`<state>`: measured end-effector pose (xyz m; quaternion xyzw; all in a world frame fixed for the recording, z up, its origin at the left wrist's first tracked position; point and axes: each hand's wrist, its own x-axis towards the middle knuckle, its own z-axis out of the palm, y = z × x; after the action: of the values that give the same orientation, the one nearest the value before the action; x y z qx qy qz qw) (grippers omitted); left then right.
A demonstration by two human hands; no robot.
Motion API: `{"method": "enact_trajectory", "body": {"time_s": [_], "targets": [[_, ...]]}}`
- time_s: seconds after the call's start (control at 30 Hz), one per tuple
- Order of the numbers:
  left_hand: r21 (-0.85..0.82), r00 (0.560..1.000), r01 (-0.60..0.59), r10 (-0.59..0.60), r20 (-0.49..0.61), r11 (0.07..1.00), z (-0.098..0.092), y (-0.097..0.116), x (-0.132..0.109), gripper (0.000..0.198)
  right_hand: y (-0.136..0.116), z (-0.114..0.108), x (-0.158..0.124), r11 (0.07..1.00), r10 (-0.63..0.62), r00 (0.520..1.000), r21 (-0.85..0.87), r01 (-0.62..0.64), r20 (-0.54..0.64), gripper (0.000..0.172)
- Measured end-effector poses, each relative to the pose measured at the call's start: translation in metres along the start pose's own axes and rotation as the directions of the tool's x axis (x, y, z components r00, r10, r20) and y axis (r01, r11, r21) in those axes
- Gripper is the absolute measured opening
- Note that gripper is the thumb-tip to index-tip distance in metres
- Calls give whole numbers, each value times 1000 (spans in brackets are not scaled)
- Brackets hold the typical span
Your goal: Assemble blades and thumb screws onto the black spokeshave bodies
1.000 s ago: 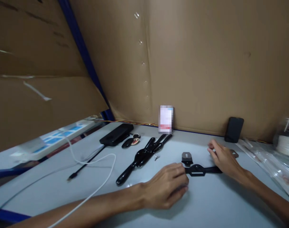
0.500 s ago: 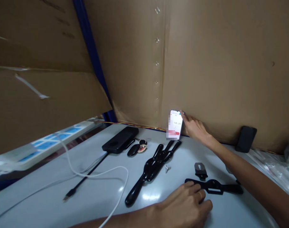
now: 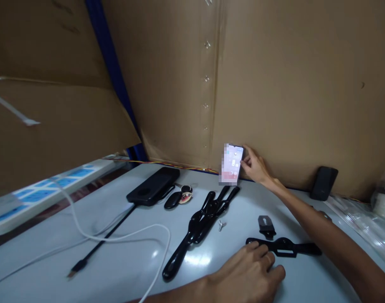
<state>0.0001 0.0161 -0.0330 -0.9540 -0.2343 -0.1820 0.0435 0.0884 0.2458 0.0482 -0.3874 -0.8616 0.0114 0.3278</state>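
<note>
In the head view, my right hand (image 3: pixel 254 167) is at the right edge of a lit phone (image 3: pixel 235 162) leaning on the cardboard wall. Its thumb lies at the screen's side and its forefinger at the upper corner. My left hand (image 3: pixel 251 269), with a ring, rests low on the table, fingers curled together, undersides hidden. Its fingertips overlap the left handle of a flat black spokeshave body (image 3: pixel 285 247). Just behind lies a dark slotted blade (image 3: pixel 266 225) with a black clamp piece. Several glossy black spokeshave bodies (image 3: pixel 195 227) lie stacked left of my hands, with small silver screws (image 3: pixel 222 226) beside them.
On the left are a black power bank (image 3: pixel 154 185) with a short cable, a key fob (image 3: pixel 172 200), a white cable (image 3: pixel 142 229) and a power strip (image 3: pixel 44 193). At right, a dark phone (image 3: pixel 323 183) leans on the wall near clear plastic bags (image 3: pixel 356 214).
My right forefinger has left the top of the screen, and thumb and forefinger are now at the phone's side. The screen switched from a timer to another display. My left hand stays put.
</note>
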Motion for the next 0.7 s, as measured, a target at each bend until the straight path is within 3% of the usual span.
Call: {"method": "enact_trajectory", "body": {"time_s": [0.13,0.3,0.7], "targets": [[18,1000,-4,4,-3,1000,2,0,2,20,4,10,-1,999,4,1000,37,-2,-31,69],[41,1000,-6,6,-2,999,-2,1,2,17,9,13,7,998,16,993,65,-8,-118,50],[62,999,-8,5,45,998,-13,2,2,15,12,21,14,995,-7,985,92,23,-170,48]]}}
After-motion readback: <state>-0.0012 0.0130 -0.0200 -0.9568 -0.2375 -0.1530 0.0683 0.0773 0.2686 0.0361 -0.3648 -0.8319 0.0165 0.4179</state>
